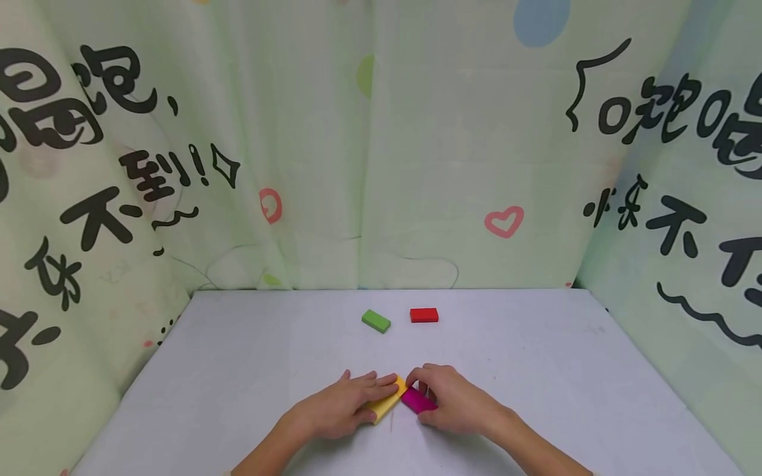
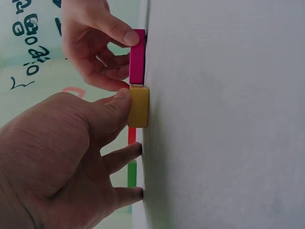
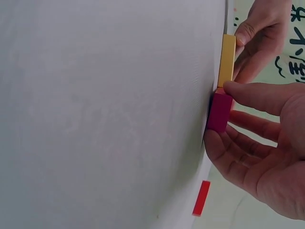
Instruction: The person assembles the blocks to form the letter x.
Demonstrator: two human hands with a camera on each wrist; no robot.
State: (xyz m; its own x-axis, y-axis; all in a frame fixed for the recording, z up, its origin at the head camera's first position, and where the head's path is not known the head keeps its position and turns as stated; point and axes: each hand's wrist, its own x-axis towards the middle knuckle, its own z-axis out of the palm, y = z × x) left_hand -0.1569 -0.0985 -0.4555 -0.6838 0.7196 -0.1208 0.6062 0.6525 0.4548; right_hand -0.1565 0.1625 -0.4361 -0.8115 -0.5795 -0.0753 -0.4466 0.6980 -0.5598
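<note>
A yellow block [image 1: 387,406] lies slantwise on the white table, its far end looking more orange; I cannot tell whether that end is a second block. Across its top rest the straight fingers of my left hand [image 1: 339,406], with the thumb at the near end. The right hand [image 1: 458,400] grips a magenta block [image 1: 417,400] between thumb and curled fingers. One end of the magenta block meets the yellow block's side, near the orange part. In the right wrist view, the right thumb sits where the magenta block [image 3: 219,112] and the yellow block [image 3: 227,59] come together.
Farther back on the table [image 1: 268,344] lie a green block [image 1: 376,321], turned at an angle, and a red block [image 1: 424,315] to its right. A pale printed curtain [image 1: 428,152] surrounds the table's back and sides.
</note>
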